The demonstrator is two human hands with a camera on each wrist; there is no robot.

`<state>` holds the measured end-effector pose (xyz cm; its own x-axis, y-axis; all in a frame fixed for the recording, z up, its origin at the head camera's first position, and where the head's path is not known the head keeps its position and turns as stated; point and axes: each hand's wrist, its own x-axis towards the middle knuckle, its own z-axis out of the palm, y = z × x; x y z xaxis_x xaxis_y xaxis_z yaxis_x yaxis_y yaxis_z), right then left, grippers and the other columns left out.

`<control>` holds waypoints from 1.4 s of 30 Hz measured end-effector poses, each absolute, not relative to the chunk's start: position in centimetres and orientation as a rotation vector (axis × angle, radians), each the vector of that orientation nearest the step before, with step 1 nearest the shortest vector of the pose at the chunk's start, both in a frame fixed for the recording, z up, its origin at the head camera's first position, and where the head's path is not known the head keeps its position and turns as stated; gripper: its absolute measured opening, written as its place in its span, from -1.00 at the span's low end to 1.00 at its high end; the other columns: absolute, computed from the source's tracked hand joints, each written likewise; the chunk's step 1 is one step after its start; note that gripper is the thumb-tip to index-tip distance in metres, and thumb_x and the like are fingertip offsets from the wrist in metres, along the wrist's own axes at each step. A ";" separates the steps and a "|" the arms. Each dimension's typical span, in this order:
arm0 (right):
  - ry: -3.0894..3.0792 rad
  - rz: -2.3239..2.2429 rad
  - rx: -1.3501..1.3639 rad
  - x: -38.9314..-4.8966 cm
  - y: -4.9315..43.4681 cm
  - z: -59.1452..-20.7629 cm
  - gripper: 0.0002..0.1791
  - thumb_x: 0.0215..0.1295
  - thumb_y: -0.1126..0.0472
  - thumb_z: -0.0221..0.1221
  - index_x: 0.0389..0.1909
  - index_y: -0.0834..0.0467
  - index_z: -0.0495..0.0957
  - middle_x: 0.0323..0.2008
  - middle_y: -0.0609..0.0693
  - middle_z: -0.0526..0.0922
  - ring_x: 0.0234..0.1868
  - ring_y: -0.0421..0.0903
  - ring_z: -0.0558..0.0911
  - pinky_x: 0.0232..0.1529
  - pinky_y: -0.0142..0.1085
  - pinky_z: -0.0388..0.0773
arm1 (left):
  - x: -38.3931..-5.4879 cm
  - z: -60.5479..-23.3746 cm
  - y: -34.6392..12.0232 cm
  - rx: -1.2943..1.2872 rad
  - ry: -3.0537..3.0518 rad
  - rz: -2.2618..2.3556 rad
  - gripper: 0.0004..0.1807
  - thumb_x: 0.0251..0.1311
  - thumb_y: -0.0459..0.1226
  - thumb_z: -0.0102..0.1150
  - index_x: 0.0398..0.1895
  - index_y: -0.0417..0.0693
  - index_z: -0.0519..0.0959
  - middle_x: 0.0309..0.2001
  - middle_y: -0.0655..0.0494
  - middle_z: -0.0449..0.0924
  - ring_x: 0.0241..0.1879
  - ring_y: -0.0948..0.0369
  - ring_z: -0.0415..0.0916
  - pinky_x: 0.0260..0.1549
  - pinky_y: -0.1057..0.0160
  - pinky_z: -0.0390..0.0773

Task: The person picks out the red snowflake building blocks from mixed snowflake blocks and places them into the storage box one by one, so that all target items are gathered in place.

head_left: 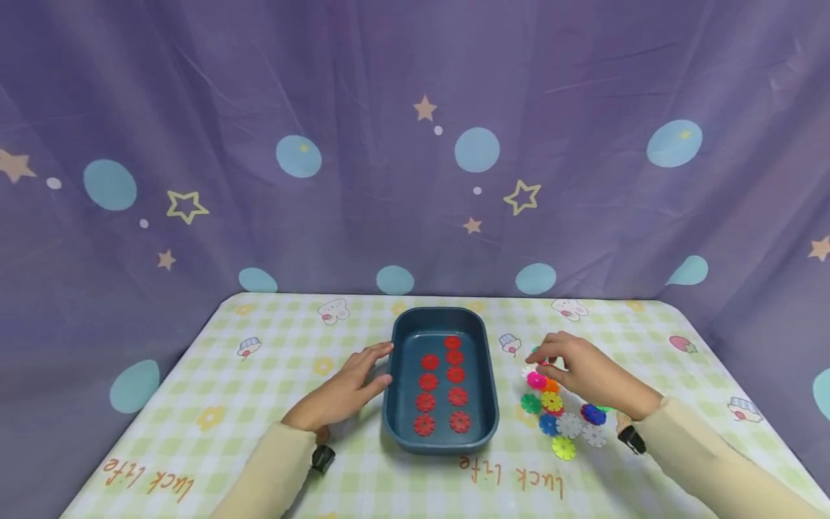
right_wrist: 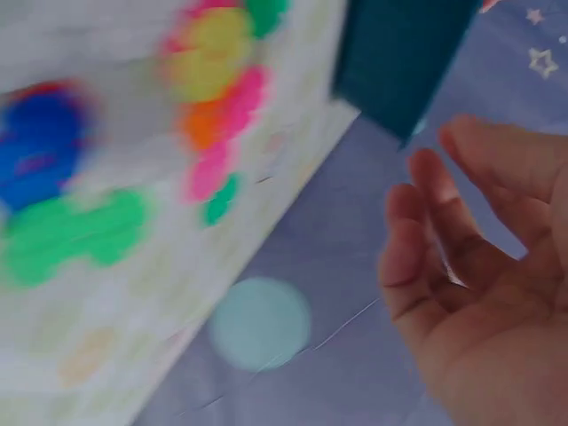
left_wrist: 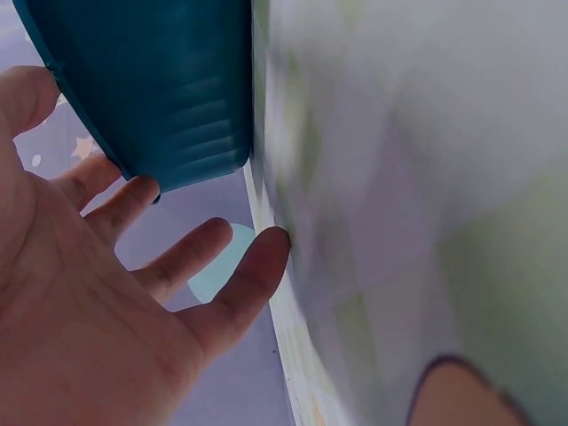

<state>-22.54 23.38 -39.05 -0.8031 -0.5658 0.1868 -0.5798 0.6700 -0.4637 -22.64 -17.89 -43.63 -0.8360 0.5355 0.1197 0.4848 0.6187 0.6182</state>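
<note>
Two columns of red notched discs (head_left: 456, 375) lie flat in a dark teal tray (head_left: 476, 441). My left hand (head_left: 344, 389) is at the tray's left side, fingers spread and touching its rim; the left wrist view shows the fingertips along the tray's edge (left_wrist: 133, 177). Over the far end of a loose pile of coloured discs (head_left: 569, 425) hovers my right hand (head_left: 580, 367), fingers loosely bent. Nothing shows between those fingers in the right wrist view, where the hand (right_wrist: 497, 293) is raised off the table and the discs are blurred.
The pile, right of the tray, mixes yellow, blue, green, pink, orange and clear discs. A checked cloth (head_left: 259, 404) printed with cartoon pictures and lettering covers the table. Behind the table hangs a purple curtain (head_left: 363, 216) with stars and ovals.
</note>
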 end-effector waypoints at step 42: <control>-3.211 0.994 0.793 -19.8 32.4 -43.8 -0.74 0.07 0.27 0.37 -0.30 0.11 0.47 -0.39 -0.02 0.35 -0.45 -0.20 0.33 -0.45 -0.35 0.35 | -22.7 -43.9 -17.7 0.856 2.759 1.008 -0.35 0.40 0.08 -0.14 0.46 0.05 0.10 0.42 0.21 0.05 0.37 0.13 -0.01 0.22 -0.02 0.14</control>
